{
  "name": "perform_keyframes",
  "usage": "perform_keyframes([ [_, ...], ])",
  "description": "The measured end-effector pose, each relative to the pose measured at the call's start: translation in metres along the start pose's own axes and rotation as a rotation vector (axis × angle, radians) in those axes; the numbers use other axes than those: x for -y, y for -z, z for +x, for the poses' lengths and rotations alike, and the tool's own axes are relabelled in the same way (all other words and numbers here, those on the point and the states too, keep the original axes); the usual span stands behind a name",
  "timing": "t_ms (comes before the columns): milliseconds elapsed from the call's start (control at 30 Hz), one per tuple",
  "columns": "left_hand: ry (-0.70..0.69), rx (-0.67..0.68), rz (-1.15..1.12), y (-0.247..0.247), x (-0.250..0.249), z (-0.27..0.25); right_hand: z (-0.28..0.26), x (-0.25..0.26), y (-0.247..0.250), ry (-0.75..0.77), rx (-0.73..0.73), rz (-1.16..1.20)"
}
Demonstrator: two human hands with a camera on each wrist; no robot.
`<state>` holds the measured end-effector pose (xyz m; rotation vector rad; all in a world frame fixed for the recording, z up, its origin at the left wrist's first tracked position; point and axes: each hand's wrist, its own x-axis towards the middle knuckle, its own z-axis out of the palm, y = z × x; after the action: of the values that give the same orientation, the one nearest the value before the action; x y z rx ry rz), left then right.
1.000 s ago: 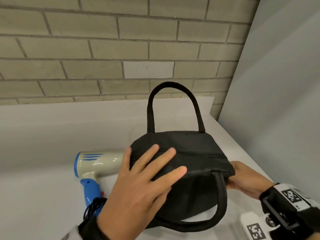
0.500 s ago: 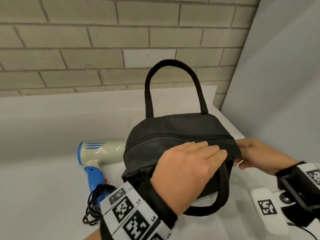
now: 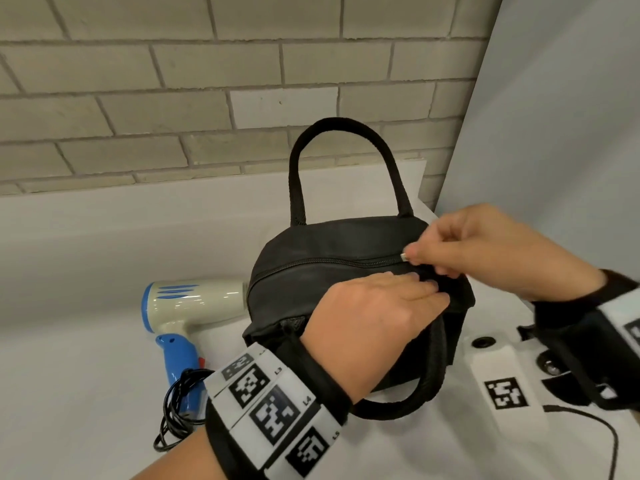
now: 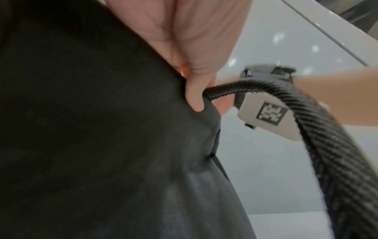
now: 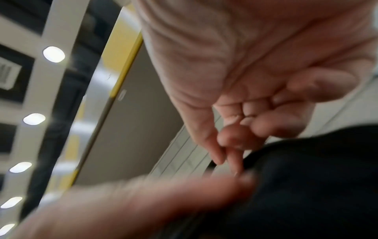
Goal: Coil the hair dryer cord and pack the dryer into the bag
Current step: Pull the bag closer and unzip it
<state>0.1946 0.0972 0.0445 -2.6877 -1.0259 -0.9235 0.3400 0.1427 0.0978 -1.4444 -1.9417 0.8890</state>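
A black bag (image 3: 332,244) with two loop handles stands on the white counter (image 3: 69,341), its top zipper (image 3: 311,263) shut along its length. My right hand (image 3: 414,259) pinches the metal zipper pull (image 3: 403,256) at the bag's right end; the right wrist view shows this pinch (image 5: 231,156) blurred. My left hand (image 3: 429,292) lies across the bag's front and grips the fabric at the right end, its thumb (image 4: 195,100) pressed in beside the near handle (image 4: 306,122). The cream and blue hair dryer (image 3: 194,303) lies left of the bag, with its coiled black cord (image 3: 180,410) by the handle.
A brick wall (image 3: 173,98) rises behind the counter and a grey panel (image 3: 554,133) closes off the right side. A white tagged block (image 3: 505,389) with a thin cable, part of my right wrist rig, hangs right of the bag.
My right hand rose from the bag's right end to the zipper pull and pinched it. My left hand slid right along the bag's front and took hold of the fabric.
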Motion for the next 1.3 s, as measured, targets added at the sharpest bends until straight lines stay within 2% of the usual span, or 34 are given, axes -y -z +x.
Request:
perform_keyframes([
  [133, -0.071, 0.014, -0.032, -0.006, 0.003, 0.003, 0.003, 0.006, -0.013, 0.006, 0.015, 0.064],
  [200, -0.061, -0.053, -0.127, 0.000, 0.008, 0.001, 0.006, 0.002, -0.008, -0.025, -0.021, 0.148],
  [267, 0.130, -0.160, -0.267, 0.017, 0.013, 0.000, 0.007, -0.002, -0.005, -0.043, -0.050, 0.188],
  [333, 0.369, -0.196, -0.318, 0.034, 0.019, 0.003, 0.008, -0.002, -0.005, -0.035, -0.068, 0.197],
  [433, 0.544, -0.057, -0.243, 0.037, 0.023, 0.014, 0.008, 0.002, -0.011, 0.017, -0.088, 0.213],
  [500, 0.585, -0.022, -0.213, 0.034, 0.020, 0.021, 0.007, 0.007, -0.016, 0.060, -0.092, 0.203],
  [600, 0.613, -0.058, -0.200, 0.031, 0.017, 0.024, 0.002, 0.010, -0.021, 0.117, -0.121, 0.180],
  [700, 0.625, -0.041, -0.217, 0.031, 0.018, 0.023, -0.008, 0.008, -0.020, 0.169, -0.065, 0.133],
  [800, 0.658, -0.037, -0.212, 0.031, 0.018, 0.021, -0.016, -0.001, -0.020, 0.200, 0.009, -0.007],
  [933, 0.727, -0.085, -0.265, 0.032, 0.019, 0.024, -0.018, -0.011, -0.023, 0.249, -0.012, -0.274],
  [1033, 0.807, -0.135, -0.347, 0.037, 0.024, 0.025, -0.016, -0.009, -0.028, 0.277, 0.000, -0.343],
  [1167, 0.923, -0.193, -0.624, 0.041, 0.029, 0.023, -0.011, -0.005, -0.031, 0.232, 0.047, -0.285],
  [1300, 1.034, -0.205, -0.818, 0.046, 0.034, 0.021, -0.001, -0.008, -0.028, 0.196, 0.035, 0.016],
])
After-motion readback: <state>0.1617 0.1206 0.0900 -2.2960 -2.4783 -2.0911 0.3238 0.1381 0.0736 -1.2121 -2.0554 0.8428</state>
